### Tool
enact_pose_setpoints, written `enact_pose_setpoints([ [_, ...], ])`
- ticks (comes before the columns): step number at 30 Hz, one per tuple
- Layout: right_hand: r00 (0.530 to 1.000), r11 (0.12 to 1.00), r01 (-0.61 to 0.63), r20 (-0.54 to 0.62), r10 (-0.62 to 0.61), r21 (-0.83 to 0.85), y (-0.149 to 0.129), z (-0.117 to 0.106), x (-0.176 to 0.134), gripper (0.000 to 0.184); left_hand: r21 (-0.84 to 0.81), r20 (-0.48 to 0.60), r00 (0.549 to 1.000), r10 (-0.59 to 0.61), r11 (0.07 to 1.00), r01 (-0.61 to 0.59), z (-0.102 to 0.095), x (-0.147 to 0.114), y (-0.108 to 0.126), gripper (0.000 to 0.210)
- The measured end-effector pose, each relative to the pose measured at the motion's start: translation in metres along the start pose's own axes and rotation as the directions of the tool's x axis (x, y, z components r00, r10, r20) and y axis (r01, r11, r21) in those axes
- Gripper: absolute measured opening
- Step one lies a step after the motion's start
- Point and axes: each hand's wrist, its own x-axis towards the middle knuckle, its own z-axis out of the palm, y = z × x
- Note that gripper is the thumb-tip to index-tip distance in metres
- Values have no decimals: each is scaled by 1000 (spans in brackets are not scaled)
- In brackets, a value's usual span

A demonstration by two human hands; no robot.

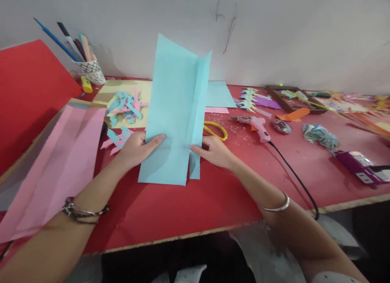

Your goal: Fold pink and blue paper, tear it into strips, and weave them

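Observation:
A light blue sheet of paper stands tilted up over the red table, held between both hands. My left hand grips its left edge, with the thumb on the front face and the fingers behind. On the other side, my right hand pinches the paper along a lengthwise fold. Below that hand a narrow strip at the right has parted from the main sheet, leaving a gap at the bottom. Partly hidden behind the paper and right hand are yellow scissor handles.
Pink paper lies at left, near blue and pink paper scraps. A pen cup stands against the wall. To the right are a pink glue gun with a black cord, a brown tray and a purple box-like device.

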Motion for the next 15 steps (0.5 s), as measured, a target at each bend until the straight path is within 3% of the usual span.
enact_pose_setpoints([
  [3, 1000, 1000, 11, 10, -11, 13, 0, 0, 0, 30, -23, 43, 999, 9, 1000, -8, -1, -1, 1, 34],
  [7, 988, 998, 67, 135, -69, 17, -6, -5, -3, 26, -278, -5, 998, 56, 959, -55, -5, 4, -2, 20],
  [9, 962, 996, 89, 257, -90, 19, -9, -10, -5, 25, -395, -76, 997, 10, 918, -39, -6, 7, -3, 16],
  [12, 906, 997, 80, 416, -75, 4, -12, -15, -7, 27, -438, -135, 985, -108, 898, 38, -7, 9, -2, 22],
  [15, 915, 999, 48, 401, -49, 12, -13, -18, -6, 27, -413, -128, 979, -159, 906, 93, -7, 9, 1, 22],
])
